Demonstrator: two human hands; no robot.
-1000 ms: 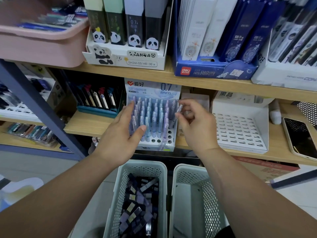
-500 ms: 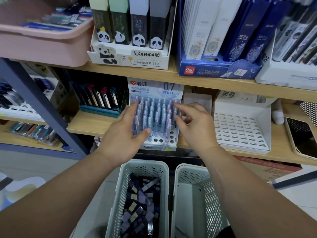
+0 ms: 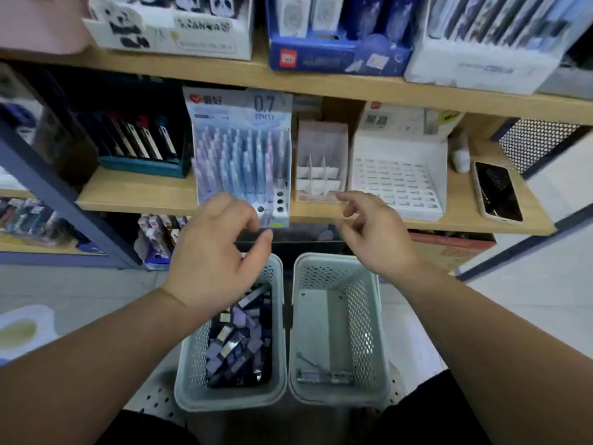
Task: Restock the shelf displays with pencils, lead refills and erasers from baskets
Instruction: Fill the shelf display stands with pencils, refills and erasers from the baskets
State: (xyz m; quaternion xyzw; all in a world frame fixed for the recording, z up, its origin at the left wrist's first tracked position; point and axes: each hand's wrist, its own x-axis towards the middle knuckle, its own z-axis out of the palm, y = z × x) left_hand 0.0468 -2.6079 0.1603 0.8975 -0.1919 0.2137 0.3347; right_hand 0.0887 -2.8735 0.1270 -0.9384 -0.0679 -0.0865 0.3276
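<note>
both hands hover in front of the middle shelf (image 3: 134,194), neither one touching anything. the left hand (image 3: 215,255) sits at about nine o'clock from frame centre, fingers loosely curled downward, thumb out, nothing in it. the right hand (image 3: 378,239) is at about three o'clock, fingers relaxed and slightly spread, also carrying nothing. straight up at twelve o'clock from the left hand stands the 0.7 mm pencil display (image 3: 240,155), packed with pastel blue and purple mechanical pencils, a few open holes (image 3: 279,202) showing at its five o'clock corner. down at six o'clock the two pale green baskets stand side by side: the left basket (image 3: 231,401) is heaped with small dark purple packs (image 3: 237,342), blurred, likely lead refills; the right basket (image 3: 340,398) holds only a couple of slim items (image 3: 321,377) lying on its floor, too blurred to name. at twelve o'clock from the right hand sits a white divided box (image 3: 321,178), then at one o'clock a white slotted rack (image 3: 398,184), and farther towards two o'clock a phone (image 3: 497,192) lies flat on the shelf.
</note>
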